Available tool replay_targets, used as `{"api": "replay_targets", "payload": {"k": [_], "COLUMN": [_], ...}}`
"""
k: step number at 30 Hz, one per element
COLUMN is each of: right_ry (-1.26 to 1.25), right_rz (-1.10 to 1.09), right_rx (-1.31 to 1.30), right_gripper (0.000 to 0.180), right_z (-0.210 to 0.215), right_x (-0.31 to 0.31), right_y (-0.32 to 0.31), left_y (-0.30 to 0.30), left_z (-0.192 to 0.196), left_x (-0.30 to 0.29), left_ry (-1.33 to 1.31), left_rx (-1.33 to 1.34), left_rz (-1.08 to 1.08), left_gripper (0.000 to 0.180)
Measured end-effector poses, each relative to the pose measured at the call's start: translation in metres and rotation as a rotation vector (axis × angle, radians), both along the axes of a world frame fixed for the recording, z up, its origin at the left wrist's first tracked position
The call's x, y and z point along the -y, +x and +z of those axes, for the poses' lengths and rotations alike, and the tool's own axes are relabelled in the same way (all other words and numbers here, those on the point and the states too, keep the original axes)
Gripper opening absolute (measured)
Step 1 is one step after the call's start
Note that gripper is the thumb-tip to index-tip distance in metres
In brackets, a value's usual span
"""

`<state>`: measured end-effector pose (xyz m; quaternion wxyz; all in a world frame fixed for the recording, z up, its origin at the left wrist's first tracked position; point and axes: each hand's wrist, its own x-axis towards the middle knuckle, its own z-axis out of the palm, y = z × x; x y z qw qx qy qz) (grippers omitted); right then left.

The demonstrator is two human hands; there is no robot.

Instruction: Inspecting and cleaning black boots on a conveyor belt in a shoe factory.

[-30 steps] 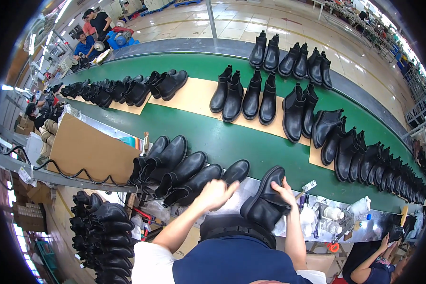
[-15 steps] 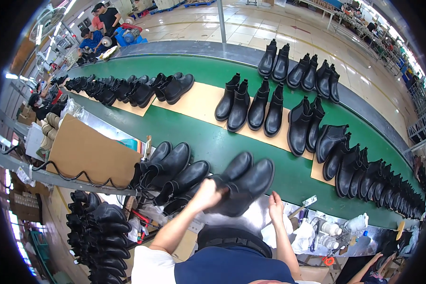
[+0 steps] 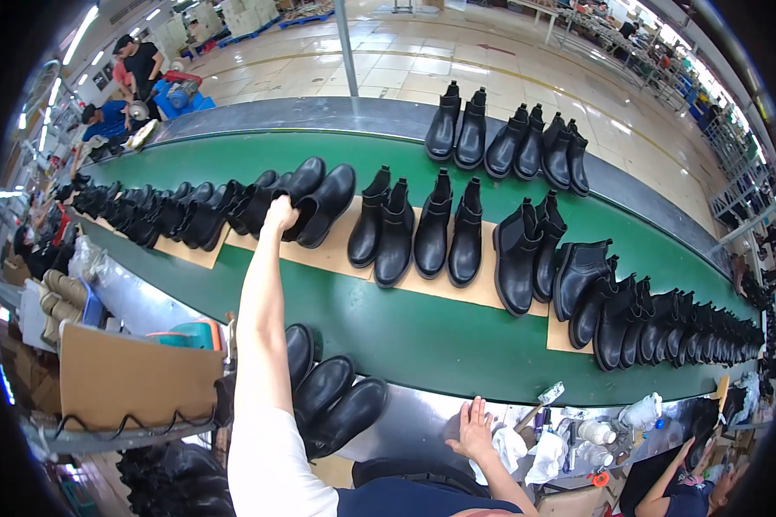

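Note:
My left arm stretches out over the green conveyor belt point(image 3: 319, 297). My left hand point(image 3: 282, 214) is closed at the shafts of a pair of black ankle boots point(image 3: 329, 200), whose toes point up and away to the right. Beneath them is a tan cardboard sheet point(image 3: 349, 250); whether the soles touch it I cannot tell. My right hand point(image 3: 472, 428) lies open, fingers spread, at the near metal bench point(image 3: 427, 414), beside white cloths point(image 3: 510, 448). Between my arms, on the bench, lie more black boots point(image 3: 345, 414), partly hidden by my left arm.
Boot pairs point(image 3: 440, 228) stand along the belt, with a long row point(image 3: 681, 323) at the right. A brush point(image 3: 550, 395), bottles point(image 3: 595, 432) and an orange tape roll point(image 3: 599, 479) are near my right hand. A cardboard panel point(image 3: 138, 375) stands at left. Other people point(image 3: 138, 60) are far left.
My left hand has carried the pair of boots from in front of me out to the belt's boot row. My right hand has moved slightly left and down to the bench, fingers spreading.

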<state>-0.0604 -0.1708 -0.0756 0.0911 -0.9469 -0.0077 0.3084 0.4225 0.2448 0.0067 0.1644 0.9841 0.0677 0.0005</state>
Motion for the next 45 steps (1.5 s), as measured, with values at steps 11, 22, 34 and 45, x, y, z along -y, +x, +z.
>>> {"api": "replay_targets", "payload": {"k": [11, 22, 34, 45], "right_ry": [0.035, 0.097, 0.964, 0.980], "right_rz": [-0.024, -0.074, -0.690, -0.860], "right_rx": [0.005, 0.037, 0.616, 0.029], "right_gripper": [0.108, 0.104, 0.062, 0.065], "right_z": [0.014, 0.008, 0.082, 0.004], "right_x": [0.001, -0.002, 0.040, 0.016], "right_y": [0.011, -0.004, 0.050, -0.050], "left_y": [0.041, -0.024, -0.307, -0.445], "left_z": [-0.026, -0.016, 0.106, 0.017], "left_x": [0.207, 0.198, 0.240, 0.209], "left_ry": [-0.256, -0.011, -0.060, -0.918], "left_rx": [0.235, 0.355, 0.308, 0.025], "left_rz": [-0.175, -0.121, -1.501, -0.082], "left_gripper": [0.050, 0.032, 0.012, 0.026]}}
